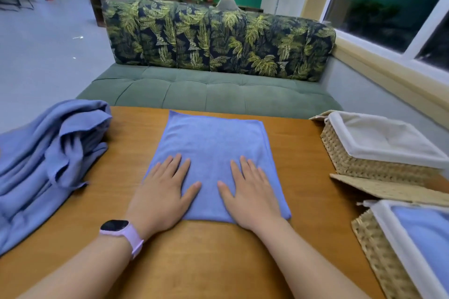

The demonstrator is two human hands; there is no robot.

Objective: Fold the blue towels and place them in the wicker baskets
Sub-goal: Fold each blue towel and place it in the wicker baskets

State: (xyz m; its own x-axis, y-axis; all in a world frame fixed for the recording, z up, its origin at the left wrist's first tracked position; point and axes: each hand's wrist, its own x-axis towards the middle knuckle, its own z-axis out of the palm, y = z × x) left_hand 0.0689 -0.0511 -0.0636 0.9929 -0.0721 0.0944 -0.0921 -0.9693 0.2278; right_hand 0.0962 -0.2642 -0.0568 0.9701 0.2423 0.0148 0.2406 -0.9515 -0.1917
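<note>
Both hands flat, fingers spread, palms down on the near half of a folded rectangular blue towel (211, 150) at the centre of the brown wooden table (303, 153): left hand (162, 192) (pink-strapped smartwatch (121, 232) on the wrist) on its left part, right hand (250, 192) on its right part. Heap of unfolded blue towels (48, 160) sits at table's left edge. On the right: far white-lined wicker basket (379, 148), liner bare; near white-lined wicker basket (398, 252) with blue cloth inside.
</note>
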